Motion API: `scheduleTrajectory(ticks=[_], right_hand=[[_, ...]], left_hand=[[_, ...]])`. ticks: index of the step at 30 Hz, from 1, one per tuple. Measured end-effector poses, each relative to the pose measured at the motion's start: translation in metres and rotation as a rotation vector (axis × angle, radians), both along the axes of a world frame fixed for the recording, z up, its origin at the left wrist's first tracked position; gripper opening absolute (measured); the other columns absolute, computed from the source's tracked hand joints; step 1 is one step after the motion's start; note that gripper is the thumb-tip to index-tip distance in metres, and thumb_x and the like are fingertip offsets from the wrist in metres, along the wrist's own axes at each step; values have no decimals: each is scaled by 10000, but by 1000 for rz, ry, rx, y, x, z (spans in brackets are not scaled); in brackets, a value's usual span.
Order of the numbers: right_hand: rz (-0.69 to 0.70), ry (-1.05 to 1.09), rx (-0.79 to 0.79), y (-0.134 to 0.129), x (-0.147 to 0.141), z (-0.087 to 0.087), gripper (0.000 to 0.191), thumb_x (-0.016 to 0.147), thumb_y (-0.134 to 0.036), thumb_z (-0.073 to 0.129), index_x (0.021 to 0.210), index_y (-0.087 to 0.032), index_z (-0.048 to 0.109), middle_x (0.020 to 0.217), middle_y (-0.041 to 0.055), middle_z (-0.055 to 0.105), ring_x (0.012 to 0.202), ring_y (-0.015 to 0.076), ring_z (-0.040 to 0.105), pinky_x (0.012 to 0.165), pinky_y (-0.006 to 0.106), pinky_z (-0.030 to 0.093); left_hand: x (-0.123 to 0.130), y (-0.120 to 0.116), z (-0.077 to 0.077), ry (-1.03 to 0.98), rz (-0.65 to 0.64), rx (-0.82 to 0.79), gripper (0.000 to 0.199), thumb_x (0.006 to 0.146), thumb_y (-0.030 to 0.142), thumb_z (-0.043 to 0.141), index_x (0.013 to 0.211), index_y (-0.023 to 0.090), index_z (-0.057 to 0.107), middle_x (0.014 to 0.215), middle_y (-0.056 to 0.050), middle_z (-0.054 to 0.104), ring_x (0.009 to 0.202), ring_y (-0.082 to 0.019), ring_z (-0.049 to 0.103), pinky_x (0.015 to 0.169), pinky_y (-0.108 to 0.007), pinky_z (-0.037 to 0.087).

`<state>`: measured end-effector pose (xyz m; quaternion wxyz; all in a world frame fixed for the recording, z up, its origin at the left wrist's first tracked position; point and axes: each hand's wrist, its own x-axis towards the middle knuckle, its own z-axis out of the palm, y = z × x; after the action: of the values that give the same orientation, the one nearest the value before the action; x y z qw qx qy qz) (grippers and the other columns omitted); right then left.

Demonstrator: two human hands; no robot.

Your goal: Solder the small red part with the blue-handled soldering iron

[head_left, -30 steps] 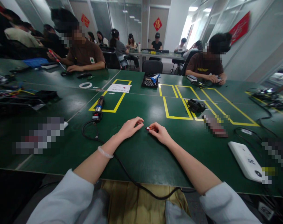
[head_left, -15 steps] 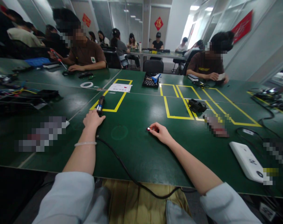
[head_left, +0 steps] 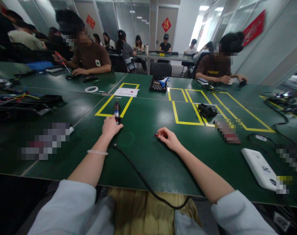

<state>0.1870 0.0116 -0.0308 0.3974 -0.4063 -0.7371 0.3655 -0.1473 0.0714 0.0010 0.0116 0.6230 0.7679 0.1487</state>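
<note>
Left hand [head_left: 111,128] laid over near end of dark cylindrical device [head_left: 116,109], thumb out to the side; finger closure hidden, cannot be told. Small red-and-dark piece [head_left: 156,134] pinched between right hand [head_left: 170,139]'s thumb and fingertips, just above or on green tabletop [head_left: 148,156]. Device lies across yellow tape outline [head_left: 104,115]. Judged rigid, moderately heavy, smooth, apt to roll; best gripped round the barrel. Black cable [head_left: 136,169] probably springy; piece light, easily dropped, best held by its sides.

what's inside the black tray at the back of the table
The tray holds rows of small dark pieces, too small to name. A blue and white thing lies over its right part, hiding whatever is beneath.
</note>
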Motion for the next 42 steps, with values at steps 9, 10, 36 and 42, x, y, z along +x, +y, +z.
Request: scheduleTrajectory(ticks=[9,10,36,42], right_hand=[[-33,-17,68,0,1,0,91,868,-284,553,899,-200,565,778,3,557,660,132,494,647,260,427],[-38,-18,77,0,1,0,87,868,-282,552,896,-201,561,782,4,554,661,133,494,646,261,428],[11,-117,194,-5,1,8,174,901,-220,536,986,-206,688,933,59,633,748,146,580,720,286,474],[21,-88,184,-6,0,8,187,889,-200,541,1015,-194,679,908,51,641,734,143,566,705,279,465]], left_hand=[[91,-31,-6,-70,-429,31,617,753,403,621,1308,178,472,1189,-122,518,1100,-283,519,923,-380,469],[99,-35,-7,-81,-479,41,629,757,399,624,1324,184,457,1202,-117,514,1108,-279,514,932,-377,463],[146,-67,-1,44,-662,104,590,885,481,514,1370,158,426,1205,-152,527,1050,-290,534,882,-387,432],[146,-65,1,57,-609,93,585,887,490,520,1382,196,419,1179,-136,523,1031,-271,526,855,-363,426]])
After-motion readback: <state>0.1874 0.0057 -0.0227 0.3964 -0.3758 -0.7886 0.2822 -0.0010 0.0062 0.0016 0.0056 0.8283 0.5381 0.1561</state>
